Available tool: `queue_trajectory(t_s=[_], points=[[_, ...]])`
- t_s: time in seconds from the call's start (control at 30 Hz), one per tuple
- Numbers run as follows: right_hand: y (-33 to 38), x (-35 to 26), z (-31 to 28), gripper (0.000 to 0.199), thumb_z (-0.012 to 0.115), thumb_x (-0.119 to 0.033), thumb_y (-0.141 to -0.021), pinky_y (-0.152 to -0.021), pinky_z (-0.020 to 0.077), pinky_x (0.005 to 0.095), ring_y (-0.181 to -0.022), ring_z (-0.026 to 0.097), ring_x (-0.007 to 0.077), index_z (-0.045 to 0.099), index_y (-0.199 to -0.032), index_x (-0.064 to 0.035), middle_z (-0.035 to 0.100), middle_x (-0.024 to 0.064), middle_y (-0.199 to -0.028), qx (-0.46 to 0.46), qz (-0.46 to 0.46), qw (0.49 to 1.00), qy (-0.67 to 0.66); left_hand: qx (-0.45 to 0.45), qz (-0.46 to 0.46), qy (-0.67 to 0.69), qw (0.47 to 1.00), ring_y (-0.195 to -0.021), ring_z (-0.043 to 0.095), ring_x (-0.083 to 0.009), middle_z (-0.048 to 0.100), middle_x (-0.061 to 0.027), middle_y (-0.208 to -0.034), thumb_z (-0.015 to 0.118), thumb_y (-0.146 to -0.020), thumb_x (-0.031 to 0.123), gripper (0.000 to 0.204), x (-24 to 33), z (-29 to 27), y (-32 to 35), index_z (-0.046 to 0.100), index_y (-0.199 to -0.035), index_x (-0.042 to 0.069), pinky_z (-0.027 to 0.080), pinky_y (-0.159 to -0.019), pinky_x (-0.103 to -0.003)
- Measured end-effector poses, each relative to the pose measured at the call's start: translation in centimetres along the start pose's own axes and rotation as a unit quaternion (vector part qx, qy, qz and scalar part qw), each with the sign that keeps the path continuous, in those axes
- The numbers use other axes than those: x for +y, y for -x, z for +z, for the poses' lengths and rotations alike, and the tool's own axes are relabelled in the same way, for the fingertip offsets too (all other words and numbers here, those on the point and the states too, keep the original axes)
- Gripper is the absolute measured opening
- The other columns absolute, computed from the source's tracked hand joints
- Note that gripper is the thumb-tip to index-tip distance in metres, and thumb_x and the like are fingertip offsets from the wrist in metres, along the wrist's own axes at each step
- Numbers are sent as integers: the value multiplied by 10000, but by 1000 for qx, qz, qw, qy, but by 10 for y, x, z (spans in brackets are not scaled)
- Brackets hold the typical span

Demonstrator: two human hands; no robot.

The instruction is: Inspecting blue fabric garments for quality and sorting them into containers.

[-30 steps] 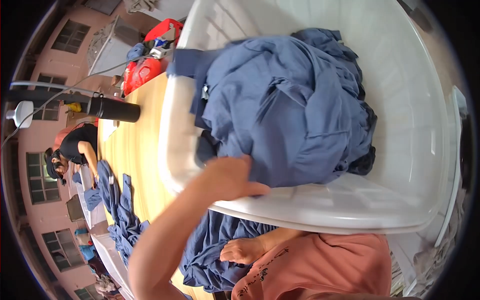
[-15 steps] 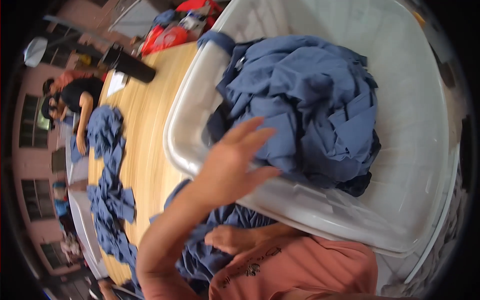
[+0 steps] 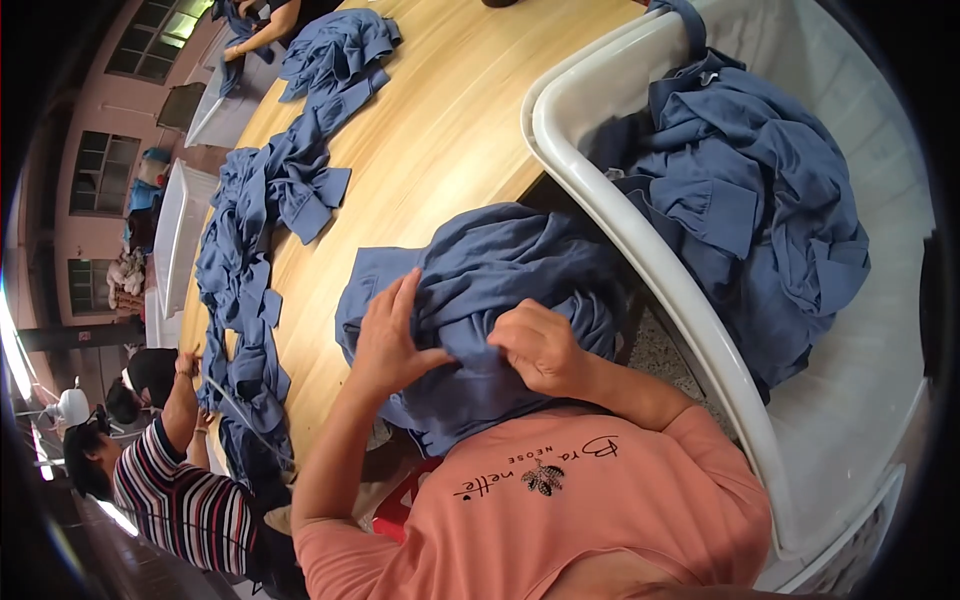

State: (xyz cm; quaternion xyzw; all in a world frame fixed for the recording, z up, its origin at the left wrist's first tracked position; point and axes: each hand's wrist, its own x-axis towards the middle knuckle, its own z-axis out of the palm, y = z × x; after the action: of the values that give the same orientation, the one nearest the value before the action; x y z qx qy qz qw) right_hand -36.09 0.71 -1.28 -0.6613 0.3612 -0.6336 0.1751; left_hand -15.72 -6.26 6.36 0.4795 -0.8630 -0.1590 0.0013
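A bunched blue garment [image 3: 470, 270], seemingly a collared or cuffed shirt, lies against me at the table's near edge. My left hand [image 3: 388, 338] rests on its left part, fingers stretched and thumb spread apart. My right hand [image 3: 540, 348] is closed over the middle of the cloth, fingertips pinched together. What sits between those fingertips, if anything, is too small to make out. To the right, a heap of similar blue garments [image 3: 760, 200] fills part of a big white plastic tub [image 3: 640, 240].
A row of blue garments [image 3: 240, 235] runs along the far-left side of the wooden table [image 3: 440, 120]. A person in a striped shirt [image 3: 190, 500] works at lower left, and another person's arm [image 3: 265, 35] reaches in at the top. White bins [image 3: 185, 235] stand beyond the table.
My left hand has come back from over the tub's rim and now lies on the garment before me. The view has swung left, bringing the striped-shirted person into sight. My right hand remains closed.
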Motion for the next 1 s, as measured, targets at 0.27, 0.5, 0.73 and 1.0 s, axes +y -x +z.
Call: queue_trajectory(t_s=[0.27,0.5,0.73,1.0], points=[[-10,-18,15,310,672,-40,-679,-746,468,386,-856,579,318,606,-982,-46,607,124,-973,-157,-23,985,71,-164,13,95,982,-692,558,-292,622,-134,-756,816,-556,137,431,-50,-9,-37,635,-921,-4,449,-654,-360],[-8,74,-9,482,583,34,-713,-818,470,385,-988,574,335,552,-1186,-54,568,169,-1136,-229,277,871,335,179,215,299,912,-586,508,-125,532,-85,-623,664,-755,236,281,-70,-127,33,555,-707,-19,408,-551,-269],[-93,-42,33,358,703,-108,-721,-746,494,367,-830,612,320,592,-1029,37,618,168,-938,44,90,995,-2,262,28,444,857,-890,622,-188,622,-76,-1042,922,-457,317,1008,-70,-96,39,470,-1300,-1,495,-838,-308],[-135,-65,15,407,703,-109,-721,-815,478,386,-924,603,342,574,-1082,29,605,189,-1051,-98,-104,988,53,286,158,434,840,-772,603,-148,654,-63,-897,732,-670,56,289,-7,-90,-15,638,-933,-17,469,-698,-282]])
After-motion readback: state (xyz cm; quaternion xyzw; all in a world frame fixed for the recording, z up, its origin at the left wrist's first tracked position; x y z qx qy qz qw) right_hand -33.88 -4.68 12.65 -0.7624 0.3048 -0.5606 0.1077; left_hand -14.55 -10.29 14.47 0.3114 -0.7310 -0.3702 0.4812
